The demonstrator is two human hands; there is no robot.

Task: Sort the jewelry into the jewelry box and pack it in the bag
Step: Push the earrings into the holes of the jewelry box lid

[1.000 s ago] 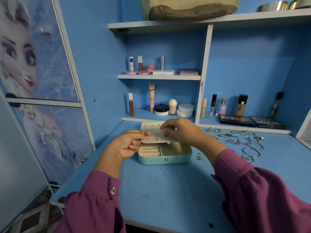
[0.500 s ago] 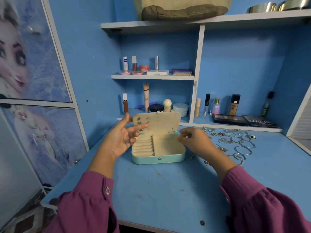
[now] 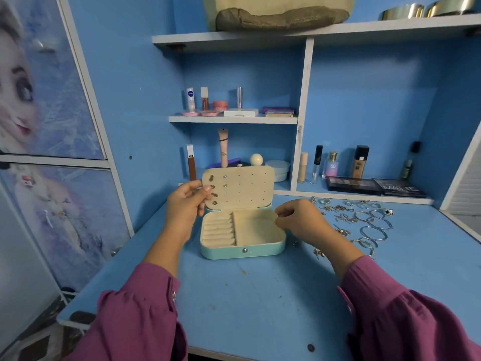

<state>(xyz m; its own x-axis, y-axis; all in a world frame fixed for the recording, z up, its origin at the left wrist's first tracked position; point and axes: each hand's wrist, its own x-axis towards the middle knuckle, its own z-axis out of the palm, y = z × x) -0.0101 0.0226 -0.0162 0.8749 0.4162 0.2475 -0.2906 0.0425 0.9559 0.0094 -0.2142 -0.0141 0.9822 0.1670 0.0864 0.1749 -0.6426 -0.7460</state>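
A teal jewelry box (image 3: 242, 252) lies open on the blue desk (image 3: 260, 295). Its cream earring panel (image 3: 244, 188) stands upright, with several small earrings (image 3: 214, 194) pinned along its left side. My left hand (image 3: 186, 204) pinches the panel's left edge between thumb and fingers. Beside the box's right rim is my right hand (image 3: 302, 220), its fingers curled and thumb and forefinger close together; nothing shows between them. Loose silver jewelry (image 3: 364, 220), bangles, rings and chains, lies spread on the desk to the right. An olive bag (image 3: 278, 14) rests on the top shelf.
Cosmetic tubes, jars and bottles (image 3: 223, 149) fill the shelves behind the box. Two dark makeup palettes (image 3: 374, 187) lie on the low ledge at the back right. A cupboard door with a cartoon picture (image 3: 39, 100) stands to the left.
The earring panel, held flat over the box a second ago, now stands upright. My right hand has let go of it and come down to the box's right rim.
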